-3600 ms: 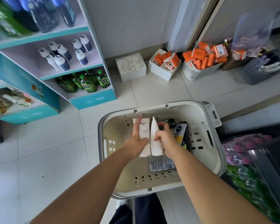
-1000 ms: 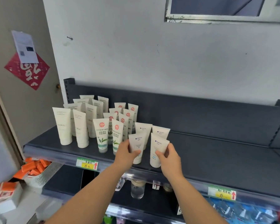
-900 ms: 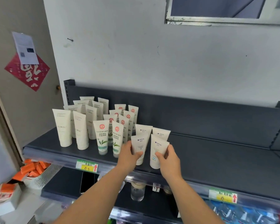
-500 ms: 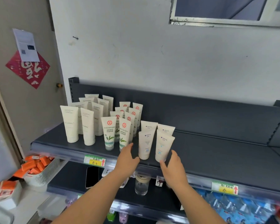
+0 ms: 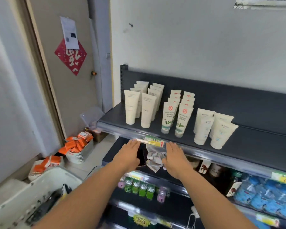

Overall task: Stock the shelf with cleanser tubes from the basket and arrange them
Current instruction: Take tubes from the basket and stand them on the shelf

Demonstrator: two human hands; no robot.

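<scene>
The cleanser tubes stand cap-down on the dark shelf (image 5: 257,136), all of them beyond the fingers and none held. Straight past the left hand's (image 5: 128,157) fingers (image 5: 134,143) are the plain cream tubes (image 5: 139,106), two rows running back toward the wall. Straight past the right hand's (image 5: 176,158) fingers (image 5: 171,146) are the tubes with a red seal and green leaves (image 5: 177,116), also in two rows. Off to the right of those fingers, standing a little apart, is a block of four white tubes with pale blue print (image 5: 213,128).

Both hands lie flat, palms down, fingers straight and close together, and they grip nothing. The fingertips come up to the front rail of the shelf; I cannot tell whether they touch it. A yellow price label (image 5: 153,142) sits on the rail between the two sets of fingertips, and just under it, between the hands, hangs a crumpled clear plastic bag (image 5: 153,158).

Below the fingers, on a lower shelf, stands a line of small green bottles (image 5: 139,187), with blue packs (image 5: 262,199) farther right. Behind and left of the left fingers, by the forearm, is the pale basket (image 5: 54,174), blurred, with dark things inside. Farther left, on the floor, a small bin holds orange boxes (image 5: 76,145). Above it, a red diamond paper (image 5: 70,58) hangs on the door.
</scene>
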